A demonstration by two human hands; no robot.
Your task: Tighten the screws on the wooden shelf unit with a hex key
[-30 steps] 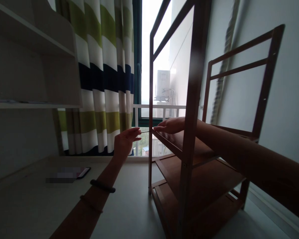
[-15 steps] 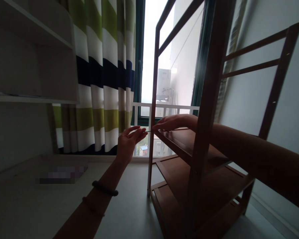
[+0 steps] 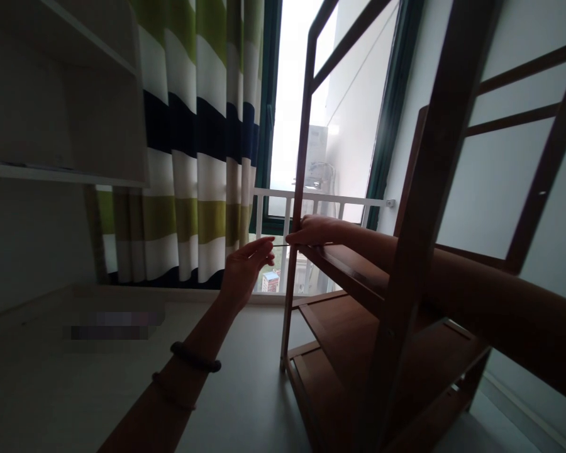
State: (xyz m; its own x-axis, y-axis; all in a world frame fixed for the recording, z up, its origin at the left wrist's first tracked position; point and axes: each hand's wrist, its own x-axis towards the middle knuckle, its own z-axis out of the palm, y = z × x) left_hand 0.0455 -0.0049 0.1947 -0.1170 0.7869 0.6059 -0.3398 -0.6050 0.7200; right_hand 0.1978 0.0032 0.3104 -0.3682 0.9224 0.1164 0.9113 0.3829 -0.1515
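My left hand is closed, pinching a thin dark rod that looks like a hex key. Its far end meets the slim back-left post of a brown wooden shelf rack. Around that same post, at the corner of the upper shelf board, my right hand is closed. The right arm passes behind the thick front post, reaching across above the board. Some fingertips of my right hand are hidden by the post.
White railing and a window stand behind the rack. A striped curtain hangs left of it. White wall shelves jut out at upper left, over a pale surface with a blurred item. A white wall is at right.
My right hand has gone from lying flatter on the shelf corner to closing around the post. More of the thin rod shows. The view has shifted slightly, and the rack appears farther right.
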